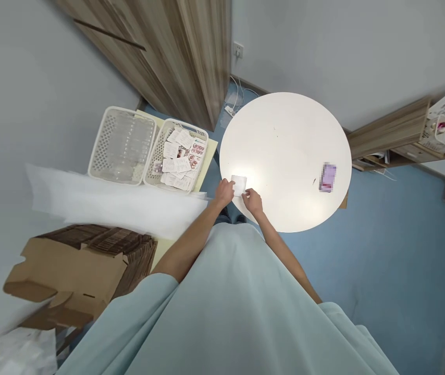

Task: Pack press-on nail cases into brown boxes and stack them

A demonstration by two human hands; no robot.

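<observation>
A small white square piece, paper or a thin packet (239,184), is at the near left edge of the round white table (285,130). My left hand (224,192) grips its left side, thumb over the edge. At its lower right corner, my right hand (252,201) pinches it with bent fingers. Both hands are closed at the table's rim. Print or marks on the white piece are too small to make out.
Left of the table, one white basket (96,151) holds clear plastic containers, another (149,169) printed slips and packets. White sheets (136,205) lie nearer, beside flattened cardboard boxes (77,265). A blurred purple item (328,177) lies on the table's right. Cables (240,96) run behind it.
</observation>
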